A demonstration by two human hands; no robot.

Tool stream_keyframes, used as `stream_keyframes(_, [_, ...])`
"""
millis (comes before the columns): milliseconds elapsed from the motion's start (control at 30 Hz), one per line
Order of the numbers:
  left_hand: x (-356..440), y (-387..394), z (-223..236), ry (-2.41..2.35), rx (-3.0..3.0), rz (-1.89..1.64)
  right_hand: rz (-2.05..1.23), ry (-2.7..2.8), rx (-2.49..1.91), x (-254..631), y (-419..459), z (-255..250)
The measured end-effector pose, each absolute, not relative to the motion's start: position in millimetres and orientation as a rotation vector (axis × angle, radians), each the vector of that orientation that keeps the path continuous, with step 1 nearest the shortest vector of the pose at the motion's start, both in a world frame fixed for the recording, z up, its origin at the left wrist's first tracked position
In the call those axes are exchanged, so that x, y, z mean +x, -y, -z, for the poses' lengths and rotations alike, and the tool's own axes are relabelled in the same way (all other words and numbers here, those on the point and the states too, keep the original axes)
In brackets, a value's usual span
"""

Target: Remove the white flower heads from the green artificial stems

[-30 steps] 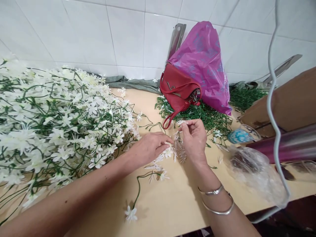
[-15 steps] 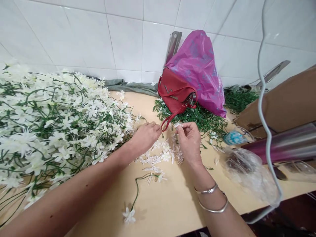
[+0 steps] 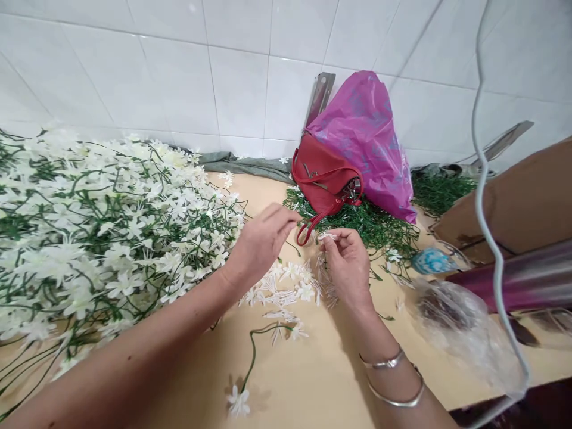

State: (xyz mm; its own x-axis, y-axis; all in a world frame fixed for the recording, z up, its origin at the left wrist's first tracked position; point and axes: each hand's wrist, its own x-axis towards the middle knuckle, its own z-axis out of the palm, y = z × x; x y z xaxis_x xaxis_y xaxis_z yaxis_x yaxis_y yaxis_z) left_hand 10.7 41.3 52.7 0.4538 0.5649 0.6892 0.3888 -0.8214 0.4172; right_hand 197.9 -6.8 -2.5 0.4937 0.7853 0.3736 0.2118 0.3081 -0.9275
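My left hand [image 3: 259, 247] is raised above the table, fingers pinched together. A thin green flower stem [image 3: 294, 248] hangs just below its fingertips and seems to be in the pinch. My right hand [image 3: 351, 265], with two silver bangles on the wrist, pinches a white artificial flower [image 3: 328, 236] between thumb and fingers. Loose white stamens [image 3: 277, 292] and white blossoms [image 3: 305, 291] lie scattered on the table under and between my hands. Closer to me lies a single green stem [image 3: 252, 351] with white flowers at both ends.
A big heap of white flowers [image 3: 111, 238] covers the left side. Behind my hands, a red handbag [image 3: 326, 173] and a purple plastic bag [image 3: 364, 131] rest on green stems [image 3: 379, 229]. Clear plastic [image 3: 465, 328], a cardboard box [image 3: 513, 196] and a hanging grey cable [image 3: 482, 196] occupy the right.
My left hand has lifted and turned, its fingertips pulling up from beside the stamens. My right hand keeps its hold on the white flower. The whole view has shifted slightly.
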Motion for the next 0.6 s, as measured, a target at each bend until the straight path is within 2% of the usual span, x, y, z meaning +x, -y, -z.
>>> stream_keyframes(100, [7.3,-23.1,-58.1,-0.863,1.980,-1.442,-0.594,1.014,-1.171,194.3,7.7,-2.7])
stream_keyframes(267, [-3.9,14.6,-27.7,-0.871,1.499,-0.962,-0.999,1.046,-1.031,191.3,14.8,-10.0])
stream_keyframes(433, [-18.3,29.4,0.1,-0.924,1.420,-0.996,-1.433,1.193,-1.042,186.1,25.1,-13.5])
stream_keyframes(600, [-24.1,28.9,5.5,-0.926,1.468,-1.051,-1.520,1.191,-1.024,180.7,28.5,-13.3])
